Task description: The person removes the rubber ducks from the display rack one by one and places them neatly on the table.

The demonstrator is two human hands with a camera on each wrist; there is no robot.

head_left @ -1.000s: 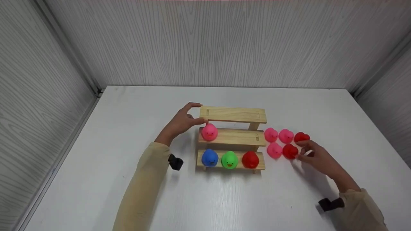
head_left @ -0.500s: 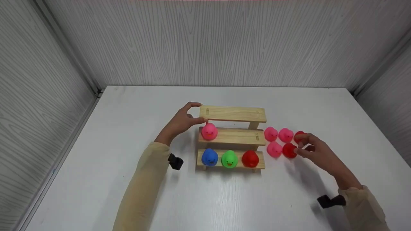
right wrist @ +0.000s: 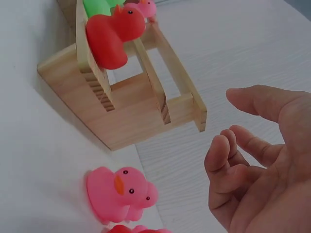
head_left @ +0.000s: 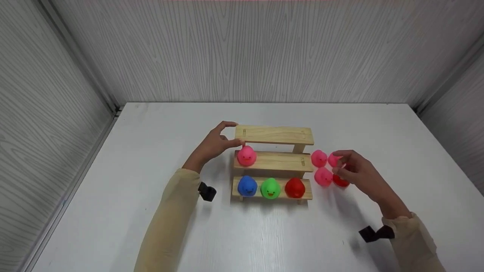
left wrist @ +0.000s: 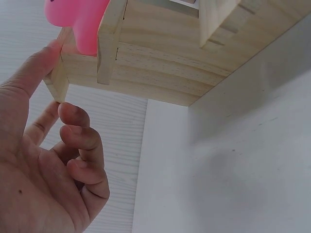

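The left hand (head_left: 213,145) pinches the left end of the far, top shelf of a wooden rack (head_left: 274,133). Right of it, the empty right hand (head_left: 357,172), thumb and forefinger apart, hovers over loose ducks (head_left: 323,176) on the surface (head_left: 272,234). A pink duck (head_left: 247,156) sits left on the middle shelf; blue (head_left: 247,186), green (head_left: 270,188) and red (head_left: 295,188) ones line the near shelf.

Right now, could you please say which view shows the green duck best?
The head view: the green duck is whole, uncovered. Right wrist shows only part, cut by the picture's edge; left wrist, none.
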